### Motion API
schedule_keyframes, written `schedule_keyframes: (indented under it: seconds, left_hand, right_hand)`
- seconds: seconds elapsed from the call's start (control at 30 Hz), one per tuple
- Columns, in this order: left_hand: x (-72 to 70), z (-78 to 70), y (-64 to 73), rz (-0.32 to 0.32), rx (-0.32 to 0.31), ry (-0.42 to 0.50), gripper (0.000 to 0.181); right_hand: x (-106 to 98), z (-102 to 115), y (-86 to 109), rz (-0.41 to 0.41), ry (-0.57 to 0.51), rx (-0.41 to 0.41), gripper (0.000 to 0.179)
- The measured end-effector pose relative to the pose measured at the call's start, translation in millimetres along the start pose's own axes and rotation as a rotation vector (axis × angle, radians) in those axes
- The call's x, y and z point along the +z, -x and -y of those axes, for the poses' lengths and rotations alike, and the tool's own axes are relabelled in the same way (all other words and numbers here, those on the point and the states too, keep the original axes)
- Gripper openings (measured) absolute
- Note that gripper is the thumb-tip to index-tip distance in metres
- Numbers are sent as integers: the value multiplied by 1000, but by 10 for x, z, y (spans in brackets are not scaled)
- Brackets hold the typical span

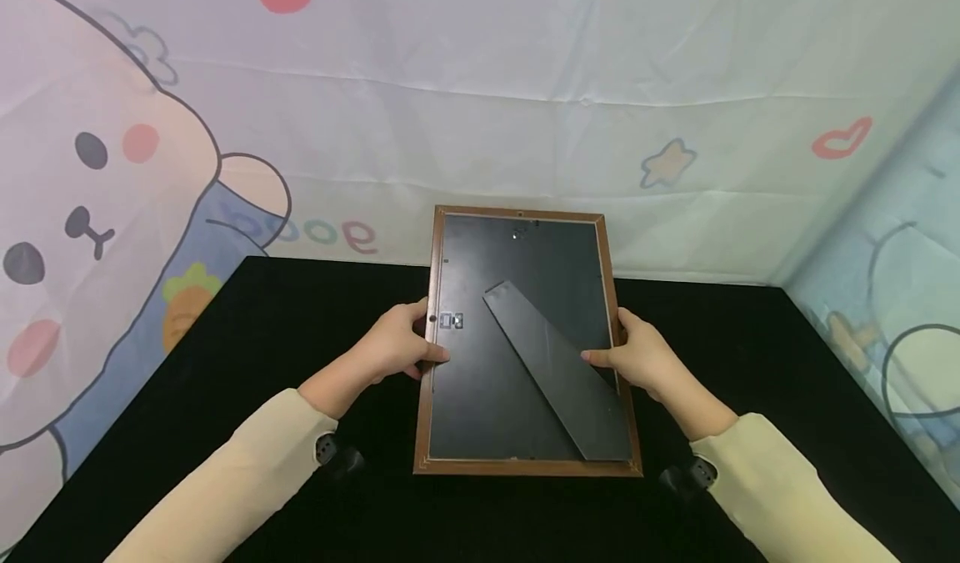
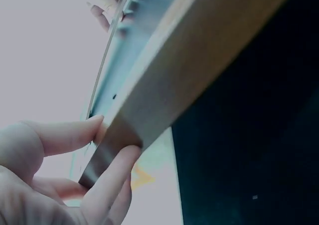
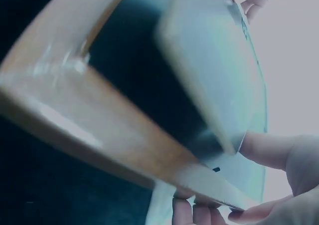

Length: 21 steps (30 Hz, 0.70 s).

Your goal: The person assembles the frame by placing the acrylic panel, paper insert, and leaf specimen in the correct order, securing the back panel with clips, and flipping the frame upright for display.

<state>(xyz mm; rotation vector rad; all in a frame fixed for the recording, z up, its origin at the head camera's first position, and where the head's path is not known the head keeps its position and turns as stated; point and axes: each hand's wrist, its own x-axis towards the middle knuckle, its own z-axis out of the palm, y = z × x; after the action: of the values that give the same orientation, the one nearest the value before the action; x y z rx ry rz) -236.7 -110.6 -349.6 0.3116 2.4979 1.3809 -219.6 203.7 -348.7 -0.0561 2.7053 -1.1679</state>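
A wooden picture frame [image 1: 528, 468] shows its dark backing board [image 1: 487, 396] to the head camera. On the board a black easel stand [image 1: 555, 371] lies slantwise, down to the lower right corner. My left hand [image 1: 397, 342] grips the left side, thumb on the back and fingers round the outer edge. The right hand [image 1: 641, 354] grips the opposite side, its thumb reaching over the stand's edge. In the left wrist view the thumb and fingers pinch the wooden side rail [image 2: 159, 90]. The right wrist view has fingers [image 3: 202, 212] under the rail and the thumb against the stand.
Below the frame spreads a black table [image 1: 337, 496]. Behind it hangs a pale printed cloth [image 1: 480, 129] with a bear figure [image 1: 90, 213], hearts and a star. A thin dark loop [image 1: 892, 363] shows at the right side. Each sleeve carries a small dark wrist camera [image 1: 326, 449].
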Motion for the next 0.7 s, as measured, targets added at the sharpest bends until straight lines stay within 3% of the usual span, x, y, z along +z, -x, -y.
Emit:
schedule_keyframes:
  seconds: [0.17,0.43,0.7]
  left_hand:
    - [-76,-79,-72,-91,48,-39,84]
    - [-183,-92,-213,-204,49,-106,88]
    - [-225,-31,-357,-317,113,-123,85]
  right_hand:
    - [-47,97,-118,-111,30,-75,73]
    - [-53,189,-316,-247,75,-121,80]
    - [-17,203,-546,-334,33,-159,71]
